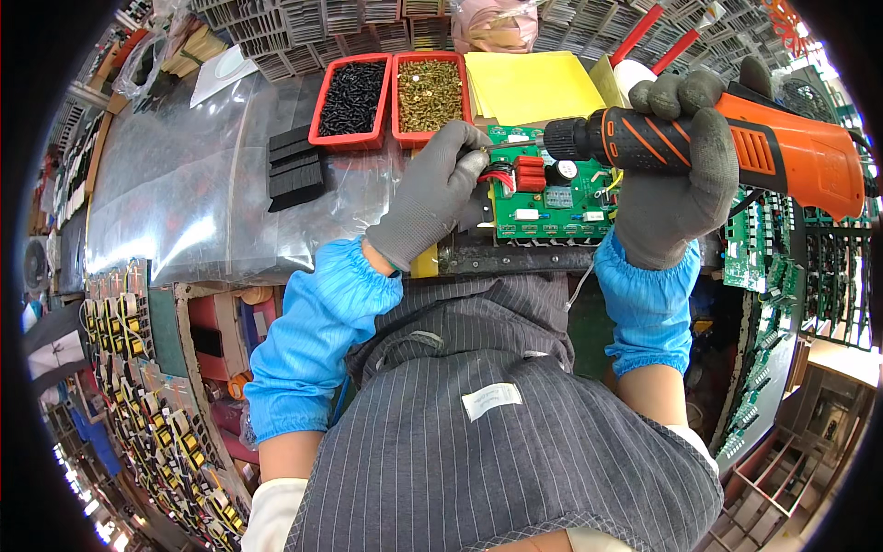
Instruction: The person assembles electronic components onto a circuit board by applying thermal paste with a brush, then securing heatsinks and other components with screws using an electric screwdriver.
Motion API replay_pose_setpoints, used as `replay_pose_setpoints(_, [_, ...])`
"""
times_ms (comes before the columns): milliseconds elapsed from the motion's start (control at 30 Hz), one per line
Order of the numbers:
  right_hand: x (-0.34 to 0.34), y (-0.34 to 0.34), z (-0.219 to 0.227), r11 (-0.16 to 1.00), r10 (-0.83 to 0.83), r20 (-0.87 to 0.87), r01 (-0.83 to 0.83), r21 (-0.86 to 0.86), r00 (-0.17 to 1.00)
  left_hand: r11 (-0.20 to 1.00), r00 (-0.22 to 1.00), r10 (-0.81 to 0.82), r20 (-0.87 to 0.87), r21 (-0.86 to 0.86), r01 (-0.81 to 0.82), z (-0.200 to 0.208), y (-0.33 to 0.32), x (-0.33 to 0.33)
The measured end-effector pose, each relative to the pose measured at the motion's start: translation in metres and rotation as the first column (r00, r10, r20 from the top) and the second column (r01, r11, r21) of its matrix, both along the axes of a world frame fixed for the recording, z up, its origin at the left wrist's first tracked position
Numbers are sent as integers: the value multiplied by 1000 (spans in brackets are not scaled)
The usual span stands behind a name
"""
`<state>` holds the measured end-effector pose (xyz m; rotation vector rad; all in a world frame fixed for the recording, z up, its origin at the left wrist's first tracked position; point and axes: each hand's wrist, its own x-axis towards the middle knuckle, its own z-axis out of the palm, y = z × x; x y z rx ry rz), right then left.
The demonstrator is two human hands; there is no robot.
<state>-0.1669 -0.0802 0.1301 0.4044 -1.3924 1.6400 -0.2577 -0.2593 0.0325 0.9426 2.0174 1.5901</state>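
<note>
My right hand [676,175], in a grey glove, is wrapped round an orange and black electric screwdriver [759,147]. The tool lies nearly level, its bit pointing left over a green circuit board [561,198]. At the bit's tip, the gloved thumb and fingers of my left hand [428,193] are pinched together. Whatever small thing they hold is too small to make out. On the board stand red capacitor blocks [529,175] and a round black-and-white component [562,171]. Red and black wires [498,172] emerge beside my left fingertips.
Behind my left hand stand a red bin of black screws [352,97] and a red bin of brass-coloured parts [430,97]. Yellow sheets [533,87] lie beyond the board. Black foam strips [295,168] rest on the plastic-covered bench [193,184]. More circuit boards [754,244] stand at right.
</note>
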Motion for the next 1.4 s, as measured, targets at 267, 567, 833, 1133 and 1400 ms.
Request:
replay_pose_setpoints(267, [-12, 7, 4, 995, 102, 28, -102, -12, 994, 998, 1000, -15, -6, 54, 15, -8, 2, -2])
replay_pose_setpoints(567, [-28, -34, 56, 989, 141, 17, -140, -54, 990, 991, 990, 137, -30, -6, -137, -8, -1, 3])
replay_pose_setpoints(833, [-38, -30, 55, 994, 107, 220, -112, 7, 970, 992, 990, 62, -127, -104, -75, 7, 1, -4])
replay_pose_setpoints(1133, [-38, -37, 56, 994, 101, 288, -86, -65, 952, 985, 997, 16, -82, -170, -30, 9, 2, -7])
replay_pose_setpoints(1400, [-43, -38, 55, 986, 153, 296, -128, -103, 943, 989, 992, -5, -124, -149, -13, 14, 1, -9])
